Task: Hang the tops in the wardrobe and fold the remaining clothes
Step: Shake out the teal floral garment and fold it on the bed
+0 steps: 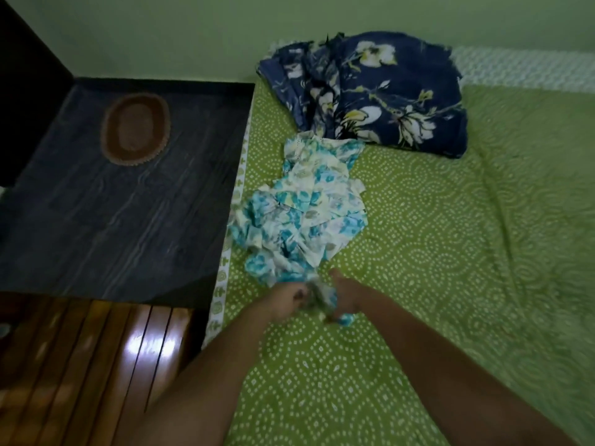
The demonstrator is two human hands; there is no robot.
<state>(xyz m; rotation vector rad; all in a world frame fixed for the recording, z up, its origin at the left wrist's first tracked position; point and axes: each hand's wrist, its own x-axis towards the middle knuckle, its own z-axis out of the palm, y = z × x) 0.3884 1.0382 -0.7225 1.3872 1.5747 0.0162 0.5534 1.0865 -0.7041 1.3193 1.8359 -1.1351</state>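
Clothes are the job, and the one I have now is the turquoise flowered garment (299, 207), bunched at its near end between my two hands. My left hand (285, 299) has its fingers curled round the gathered cloth, and my right hand (346, 297) grips the same bunch just beside it, so both are closed on fabric; the picture is blurred there and I cannot make out single fingers.

I judge this to be the start of handling this piece: I have taken it up by one end but it is not yet spread or lifted clear. Whether it is a top for the wardrobe or something to fold I cannot tell while it is crumpled. The next move, I think, calls for drawing my hands apart along the edge to open it out and find its shape.

It lies on the green dotted bedsheet (434, 252), near the bed's left edge, rumpled and trailing away from me. It is thin, cream with blue flowers, and full of creases. Its far end touches a dark blue flowered cloth (380, 94), roughly folded by the wall. Left of the bed stands a dark bedside table (96, 204) with a brown oval mat (135, 128).
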